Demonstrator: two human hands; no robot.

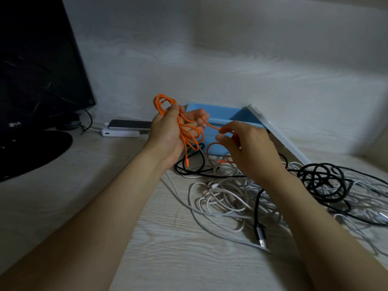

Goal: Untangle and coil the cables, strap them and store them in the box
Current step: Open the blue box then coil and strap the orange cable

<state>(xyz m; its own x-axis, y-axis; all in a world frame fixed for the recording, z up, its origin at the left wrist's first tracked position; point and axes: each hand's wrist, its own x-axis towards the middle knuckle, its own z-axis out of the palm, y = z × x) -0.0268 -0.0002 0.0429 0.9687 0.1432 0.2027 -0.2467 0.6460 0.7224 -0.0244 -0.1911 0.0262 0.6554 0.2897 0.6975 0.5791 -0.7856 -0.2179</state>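
Note:
An orange cable (190, 135) lies in several loops across the palm of my left hand (172, 131), whose thumb pins the loops near the top while the fingers stay fairly straight. My right hand (245, 148) pinches the cable's free stretch a little to the right, with the tail and an orange plug hanging below it. Both hands hover above the desk in front of the blue box (226, 117). A tangle of white cables (222, 198) and black cables (323, 181) lies on the desk under and right of my right arm.
The box's clear lid (279, 133) leans against its right side. A black monitor (37, 66) on a round stand fills the left. A phone on a white power bank (126, 128) lies left of the box. A wall runs behind.

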